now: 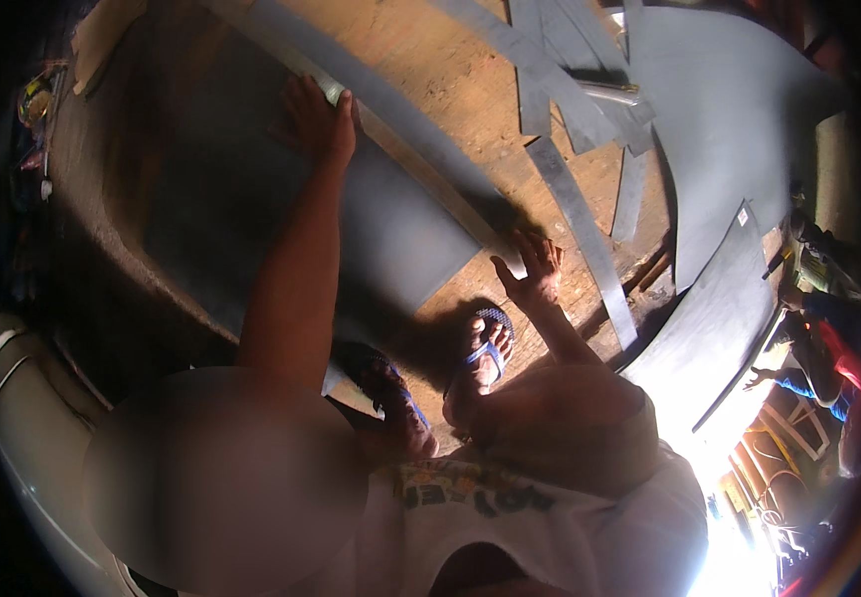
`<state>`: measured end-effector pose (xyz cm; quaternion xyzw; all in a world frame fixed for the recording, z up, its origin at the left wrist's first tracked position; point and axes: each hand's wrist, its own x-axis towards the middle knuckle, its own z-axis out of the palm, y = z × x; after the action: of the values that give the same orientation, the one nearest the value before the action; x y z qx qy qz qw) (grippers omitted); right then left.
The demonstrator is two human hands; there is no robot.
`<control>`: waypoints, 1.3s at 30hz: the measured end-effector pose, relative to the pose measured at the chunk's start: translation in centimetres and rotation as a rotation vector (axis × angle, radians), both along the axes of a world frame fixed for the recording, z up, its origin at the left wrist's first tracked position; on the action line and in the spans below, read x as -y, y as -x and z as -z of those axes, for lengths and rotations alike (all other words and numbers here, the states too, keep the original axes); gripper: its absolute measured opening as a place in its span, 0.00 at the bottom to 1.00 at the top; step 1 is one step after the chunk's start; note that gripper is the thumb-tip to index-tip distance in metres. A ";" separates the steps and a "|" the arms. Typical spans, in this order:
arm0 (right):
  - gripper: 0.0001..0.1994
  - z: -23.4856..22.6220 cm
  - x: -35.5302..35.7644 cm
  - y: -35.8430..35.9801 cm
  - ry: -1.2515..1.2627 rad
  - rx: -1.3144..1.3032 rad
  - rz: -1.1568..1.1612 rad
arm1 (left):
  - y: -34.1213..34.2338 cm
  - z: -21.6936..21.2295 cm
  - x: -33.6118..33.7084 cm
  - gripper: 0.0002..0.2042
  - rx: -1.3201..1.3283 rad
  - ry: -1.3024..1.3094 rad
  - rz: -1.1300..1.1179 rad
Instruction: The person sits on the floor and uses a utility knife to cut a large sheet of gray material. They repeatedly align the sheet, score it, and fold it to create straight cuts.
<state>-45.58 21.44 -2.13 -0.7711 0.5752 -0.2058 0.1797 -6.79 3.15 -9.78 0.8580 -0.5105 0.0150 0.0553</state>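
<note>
A long straight bar point(420, 167) lies slantwise over a dark grey flat sheet point(390, 244) on a wooden board. My left hand point(321, 121) rests at the bar's far part, fingers stretched out and thumb spread against it, where a bright patch shows. By the near end of the bar, my right hand point(535, 274) has its fingers spread, its thumb beside the bar's tip. Neither hand is closed round anything. Alongside the bar, on its right, runs a grey strip point(371, 85). The far end of the bar passes out of view.
Several loose grey strips point(579, 234) lie across the wooden board point(450, 60) on the right. Beyond them are a large curved-edge sheet point(729, 119) and another sheet point(709, 313). My sandalled foot point(480, 358) stands close by. Another person's blue sleeve point(808, 388) shows near strong glare.
</note>
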 end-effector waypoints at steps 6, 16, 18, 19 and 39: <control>0.28 -2.0 3.8 3.3 0.149 -0.114 -0.038 | -1.1 -1.6 -1.3 0.52 -0.305 0.237 0.046; 0.26 -1.1 23.6 10.6 0.393 -0.608 -0.030 | -3.0 -7.5 -1.6 0.59 -0.314 0.030 0.357; 0.25 -0.9 26.6 10.4 0.352 -0.636 -0.025 | -1.6 -10.0 -0.9 0.63 -0.204 -0.183 0.322; 0.25 -1.6 27.9 9.3 0.195 -0.621 -0.073 | -1.2 -11.3 -0.8 0.66 -0.141 -0.293 0.286; 0.19 -9.3 28.5 17.2 -0.080 -0.335 0.067 | -1.1 -8.2 1.9 0.75 -0.155 -0.508 0.155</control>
<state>-62.82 -7.02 7.20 -0.7671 0.6303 -0.0571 0.1049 -5.67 1.22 -1.62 0.8013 -0.5562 -0.1836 -0.1216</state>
